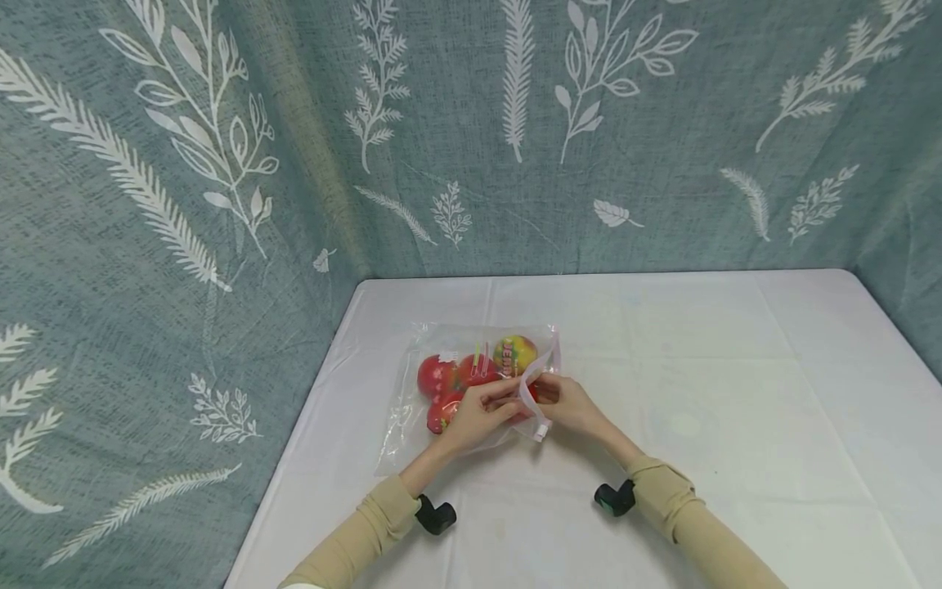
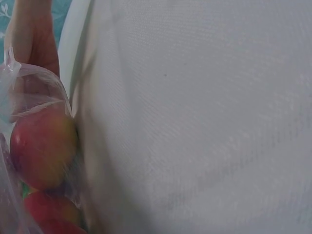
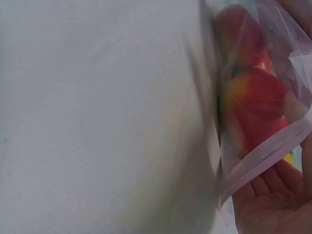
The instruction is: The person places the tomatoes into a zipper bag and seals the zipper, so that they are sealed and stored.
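Observation:
A clear zip bag (image 1: 407, 432) with a pinkish closure strip lies on the white tablecloth, its mouth towards the right. Inside are several red apples (image 1: 437, 376) and a yellow-red one (image 1: 517, 354) beneath printed lettering. My left hand (image 1: 474, 415) lies over the bag and pinches its edge near the mouth. From the right, my right hand (image 1: 577, 406) reaches in at the mouth, its fingers round a red apple (image 3: 258, 105). The strip crosses in front of those fingers, partly hiding the grip. A white slider (image 1: 542, 431) sits at the strip's near end.
The white-covered table (image 1: 736, 393) extends to the right of the bag. A blue-green curtain (image 1: 471, 147) with white leaf prints hangs behind the table and along its left side. Black wrist cameras (image 1: 436, 515) sit below both forearms.

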Available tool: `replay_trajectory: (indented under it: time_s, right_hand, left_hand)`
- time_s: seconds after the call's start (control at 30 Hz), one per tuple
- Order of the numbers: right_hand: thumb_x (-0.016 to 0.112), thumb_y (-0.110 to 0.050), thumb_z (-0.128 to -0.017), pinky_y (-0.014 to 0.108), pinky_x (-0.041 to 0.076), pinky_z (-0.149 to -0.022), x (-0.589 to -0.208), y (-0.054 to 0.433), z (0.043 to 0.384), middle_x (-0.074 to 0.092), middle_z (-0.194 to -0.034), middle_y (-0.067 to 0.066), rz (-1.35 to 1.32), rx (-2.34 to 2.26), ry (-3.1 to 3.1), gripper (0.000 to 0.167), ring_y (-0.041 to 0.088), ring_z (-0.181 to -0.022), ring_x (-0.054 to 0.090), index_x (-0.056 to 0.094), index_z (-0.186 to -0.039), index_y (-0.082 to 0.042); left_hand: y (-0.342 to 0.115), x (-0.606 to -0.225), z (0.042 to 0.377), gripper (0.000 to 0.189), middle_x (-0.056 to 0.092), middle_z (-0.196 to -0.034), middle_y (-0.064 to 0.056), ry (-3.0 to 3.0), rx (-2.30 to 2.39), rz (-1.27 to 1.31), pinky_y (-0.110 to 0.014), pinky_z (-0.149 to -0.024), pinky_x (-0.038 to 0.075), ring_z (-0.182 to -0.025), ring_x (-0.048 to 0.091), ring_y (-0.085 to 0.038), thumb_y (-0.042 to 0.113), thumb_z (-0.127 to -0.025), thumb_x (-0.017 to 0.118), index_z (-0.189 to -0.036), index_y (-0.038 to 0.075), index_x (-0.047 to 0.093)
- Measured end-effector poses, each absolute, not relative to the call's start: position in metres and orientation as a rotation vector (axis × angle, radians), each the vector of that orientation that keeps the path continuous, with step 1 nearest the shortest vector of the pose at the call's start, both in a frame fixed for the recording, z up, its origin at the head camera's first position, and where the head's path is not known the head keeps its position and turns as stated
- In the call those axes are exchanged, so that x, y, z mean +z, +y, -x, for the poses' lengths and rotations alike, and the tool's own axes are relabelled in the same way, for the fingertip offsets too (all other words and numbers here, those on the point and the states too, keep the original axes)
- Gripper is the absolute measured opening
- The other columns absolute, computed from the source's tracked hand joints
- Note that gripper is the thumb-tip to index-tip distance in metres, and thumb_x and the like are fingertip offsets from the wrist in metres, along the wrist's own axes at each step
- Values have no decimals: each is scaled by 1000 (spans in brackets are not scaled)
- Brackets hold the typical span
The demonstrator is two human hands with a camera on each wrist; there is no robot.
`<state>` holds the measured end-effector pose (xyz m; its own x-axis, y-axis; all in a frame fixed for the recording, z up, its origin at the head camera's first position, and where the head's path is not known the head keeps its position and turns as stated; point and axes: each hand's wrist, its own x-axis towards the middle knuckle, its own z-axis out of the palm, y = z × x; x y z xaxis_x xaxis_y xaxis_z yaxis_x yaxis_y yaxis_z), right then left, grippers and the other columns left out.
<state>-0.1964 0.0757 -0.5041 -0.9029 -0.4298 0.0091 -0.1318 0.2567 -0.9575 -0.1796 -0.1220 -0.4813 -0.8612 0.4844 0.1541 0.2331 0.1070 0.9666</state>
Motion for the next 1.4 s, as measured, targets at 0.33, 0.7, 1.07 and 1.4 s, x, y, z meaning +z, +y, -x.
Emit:
replay_trajectory:
  time_s: [0.33,0.7,1.07,1.4]
  right_hand:
    - [63,-8,-89,46,45,-104,-505,86,195,49,-136,29,509,-1730,2253,52,42,-122,52,44,-134,11]
    - [67,-20,-88,42,47,-102,-503,106,190,48,-139,23,367,-1740,2295,59,38,-125,51,45,-137,4]
    - [62,-17,-92,42,48,-100,-498,128,208,53,-135,22,325,-1734,2550,46,37,-121,55,51,-132,2]
    - [64,3,-86,46,51,-97,-489,135,254,57,-130,22,597,-1497,2961,41,37,-119,55,58,-126,3]
  left_hand:
    - [-123,-480,180,41,57,-128,-28,2232,1796,-679,-30,-94,53,-113,60,-30,0,-90,60,-128,-10,52]
    - [-126,-480,180,42,57,-128,-27,2264,1771,-635,-32,-94,52,-114,59,-38,3,-90,61,-130,-8,52]
    - [-126,-480,180,43,56,-130,-26,2249,1775,-596,-30,-95,51,-116,57,-37,3,-89,62,-130,-7,52]
    - [-119,-479,176,43,63,-126,-13,2398,1590,-722,-16,-84,53,-101,65,-18,11,-88,66,-130,6,58]
